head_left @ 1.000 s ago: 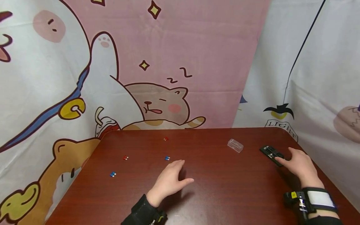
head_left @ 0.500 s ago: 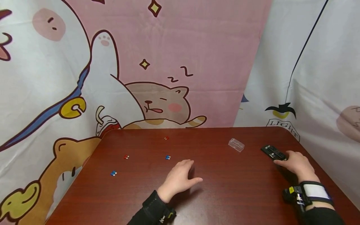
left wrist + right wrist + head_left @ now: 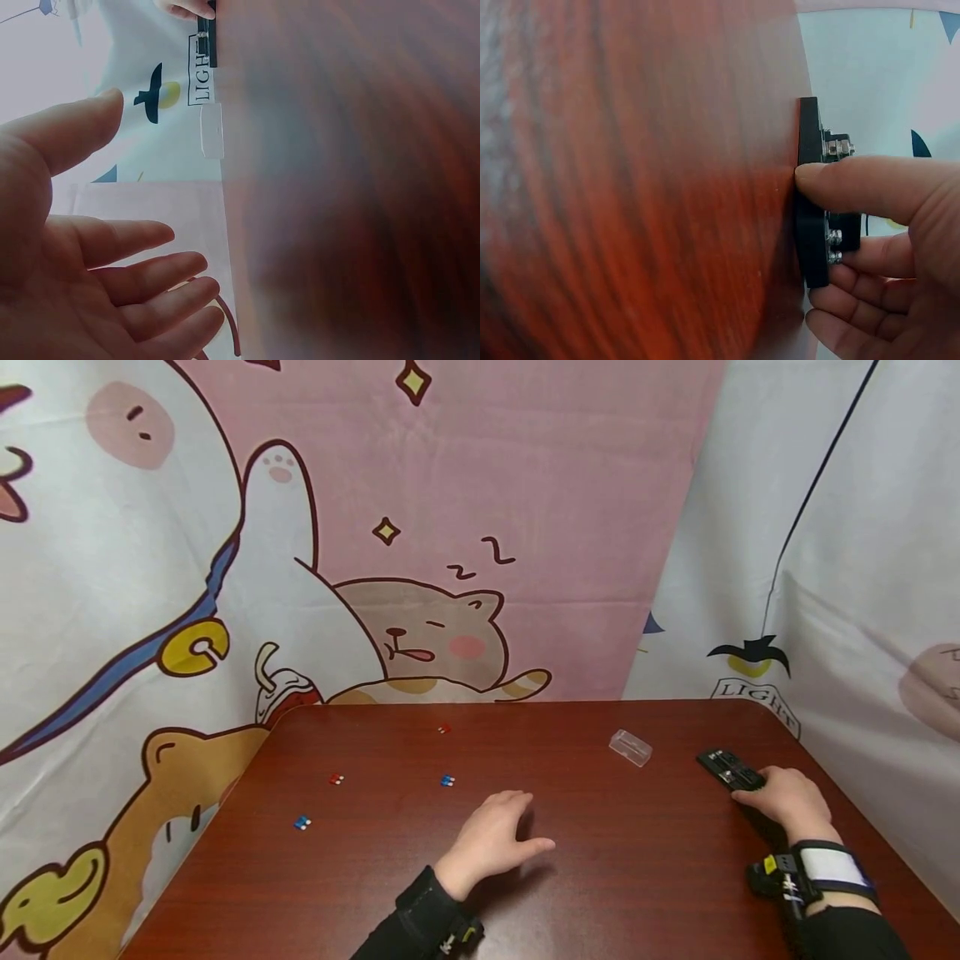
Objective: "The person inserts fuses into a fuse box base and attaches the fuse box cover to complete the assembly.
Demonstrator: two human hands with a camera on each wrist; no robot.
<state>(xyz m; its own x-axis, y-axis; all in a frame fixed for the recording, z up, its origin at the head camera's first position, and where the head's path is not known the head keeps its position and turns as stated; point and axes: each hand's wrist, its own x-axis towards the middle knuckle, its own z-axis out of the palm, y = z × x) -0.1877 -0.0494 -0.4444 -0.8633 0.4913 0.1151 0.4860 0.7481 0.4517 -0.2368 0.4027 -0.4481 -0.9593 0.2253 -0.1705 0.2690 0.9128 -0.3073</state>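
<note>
From the head view, the right hand (image 3: 787,797) is gripping the near end of the black fuse holder (image 3: 729,768) lying on the table (image 3: 615,860), right of the clear cover (image 3: 630,747), while the left hand (image 3: 491,843) is resting fingers loose, left of that cover. At the left wrist, the left hand (image 3: 82,247) is spreading its fingers, holding nothing. At the right wrist, the thumb and curled fingers (image 3: 855,187) are pinching the black fuse holder (image 3: 810,225).

One word can be read — "LIGHT", in dark capitals on a white shield-shaped label (image 3: 753,697) printed on the white backdrop cloth (image 3: 862,568), under a black bird shape. The left wrist view shows the same label turned sideways. On the pink backdrop (image 3: 480,485) two "Z"-like marks (image 3: 483,560) float above the drawn sleeping cat — nothing else is legible.
</note>
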